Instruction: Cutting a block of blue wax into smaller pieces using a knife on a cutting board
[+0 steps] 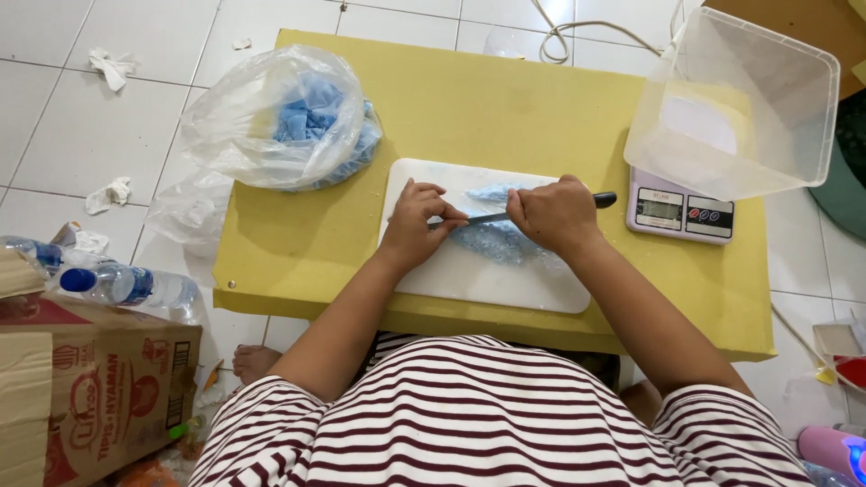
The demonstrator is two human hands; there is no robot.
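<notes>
A white cutting board (487,280) lies on a low yellow table (469,108). A pale blue lump of soft material (492,242) rests on the board. My right hand (552,215) grips a knife with a black handle (603,199), its blade lying sideways across the blue lump. My left hand (415,223) presses its fingertips on the blade's tip at the lump's left end.
A clear plastic bag (284,117) of blue material sits at the table's back left. A clear plastic tub (735,108) stands on a digital scale (681,212) at the right. Water bottles (126,284) and a cardboard box (90,397) stand on the tiled floor, left.
</notes>
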